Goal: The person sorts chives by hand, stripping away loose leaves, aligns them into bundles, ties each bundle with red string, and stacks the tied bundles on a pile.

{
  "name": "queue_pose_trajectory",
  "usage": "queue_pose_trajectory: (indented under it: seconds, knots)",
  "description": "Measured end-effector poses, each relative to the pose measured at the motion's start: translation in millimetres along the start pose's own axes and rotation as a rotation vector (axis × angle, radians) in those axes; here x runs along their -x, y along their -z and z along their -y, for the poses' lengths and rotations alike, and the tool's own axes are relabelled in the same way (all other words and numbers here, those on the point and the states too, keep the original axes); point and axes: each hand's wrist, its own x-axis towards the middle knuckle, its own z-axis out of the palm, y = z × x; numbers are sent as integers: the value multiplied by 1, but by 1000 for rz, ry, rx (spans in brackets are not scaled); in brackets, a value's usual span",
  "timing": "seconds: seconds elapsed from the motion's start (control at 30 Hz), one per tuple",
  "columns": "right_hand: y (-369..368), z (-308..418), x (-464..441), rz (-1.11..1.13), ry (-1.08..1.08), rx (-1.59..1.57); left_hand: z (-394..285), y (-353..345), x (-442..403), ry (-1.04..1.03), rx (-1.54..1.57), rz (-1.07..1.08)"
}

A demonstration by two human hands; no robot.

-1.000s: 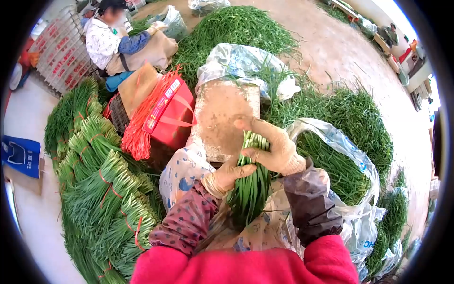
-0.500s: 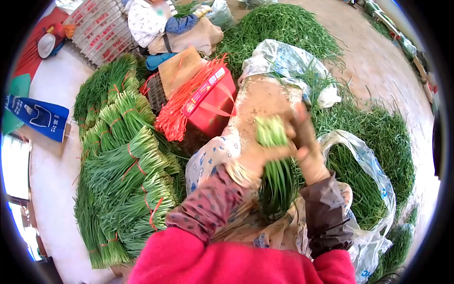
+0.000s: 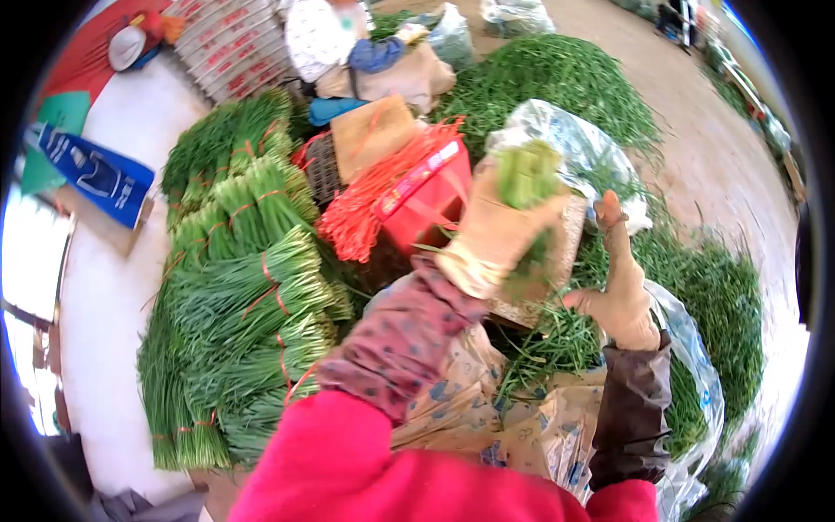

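Observation:
Raised over the board (image 3: pixel 565 248), my left hand (image 3: pixel 500 226) is wrapped round a bunch of green stalks (image 3: pixel 528 174), its pale cut ends up and slightly blurred. My right hand (image 3: pixel 622 291) is apart from it, to the right, with thumb and fingers spread and nothing held. Loose green leaves (image 3: pixel 557 344) lie below, between my hands, on the patterned cloth (image 3: pixel 557 426) over my lap. Just left of my left hand stands the red bag (image 3: pixel 426 209) with red ties (image 3: pixel 370 204) on it.
Tied green bundles (image 3: pixel 252 304) are stacked at the left. A co-worker (image 3: pixel 322 43) sits at the back beside white crates (image 3: pixel 235 43). Loose green heaps (image 3: pixel 557 83) lie behind and at the right, with clear plastic bags (image 3: pixel 687 339). A blue bag (image 3: pixel 100 178) is at far left.
My left hand has lifted the bunch up and forward from my lap. My right hand has let go and moved right, fingers apart. The view has turned leftward.

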Motion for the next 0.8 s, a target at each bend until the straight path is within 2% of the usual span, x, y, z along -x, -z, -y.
queue_pose_trajectory:
  seconds: [0.07,0.1,0.13,0.17,0.27,0.33,0.37,0.4,0.43,0.5,0.53,0.57,0.6,0.67,0.73,0.8]
  knots:
    - [-21,26,-14,59,-61,60,14,-20,8,38,226,3]
    - [-41,19,-12,-71,-84,82,21,-30,11,32,473,-43]
    - [-56,11,-9,-160,-94,119,20,-32,13,88,581,-109]
    - [-71,3,-7,-250,-107,153,33,-29,14,108,615,-147]
    - [-81,-11,1,-83,-346,197,47,-4,21,189,581,-204]
    - [-86,-31,11,-56,-357,188,55,24,26,197,293,-20]
    - [-86,-34,14,-58,-414,202,64,44,23,124,217,98]
    - [-86,-48,20,-64,-376,180,64,77,26,414,5,101]
    - [-84,-51,24,-59,-422,162,61,103,22,280,-289,-42]
    - [-80,-52,29,-34,-517,110,69,180,16,81,-516,-302]
    - [-80,-55,31,-13,-610,70,87,236,15,-104,-955,-406]
    - [-84,-62,36,-24,-560,93,58,249,19,14,-1118,-507]
    - [-88,-68,40,-37,-510,116,58,286,19,176,-1284,-569]
    - [-93,-65,38,11,-556,119,46,318,22,406,-1406,-609]
    - [-101,-67,37,65,-602,120,50,349,22,421,-1543,-564]
    - [-111,-74,37,102,-625,81,52,358,22,349,-1614,-478]
